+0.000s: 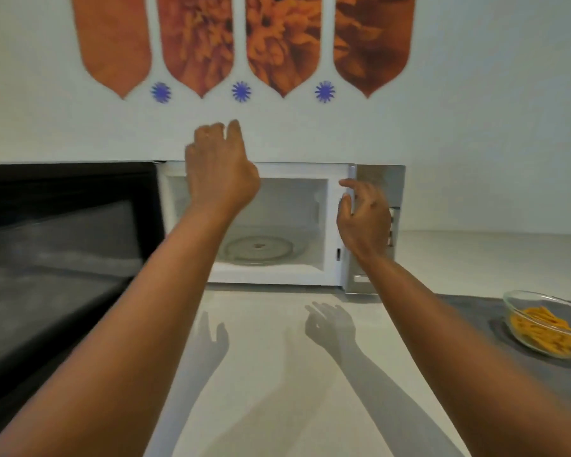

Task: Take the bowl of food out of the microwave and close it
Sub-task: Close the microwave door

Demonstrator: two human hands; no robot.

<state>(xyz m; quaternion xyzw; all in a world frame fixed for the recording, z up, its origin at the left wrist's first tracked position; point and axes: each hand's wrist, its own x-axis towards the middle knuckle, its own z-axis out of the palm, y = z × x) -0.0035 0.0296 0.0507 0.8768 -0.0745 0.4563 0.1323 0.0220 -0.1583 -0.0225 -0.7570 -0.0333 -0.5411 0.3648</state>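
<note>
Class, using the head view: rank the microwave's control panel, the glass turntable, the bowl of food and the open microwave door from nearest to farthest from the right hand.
1. Control panel, directly behind the right hand.
2. Glass turntable, inside the cavity, to its left.
3. Bowl of food, on the counter at far right.
4. Open microwave door, swung out at far left.
</note>
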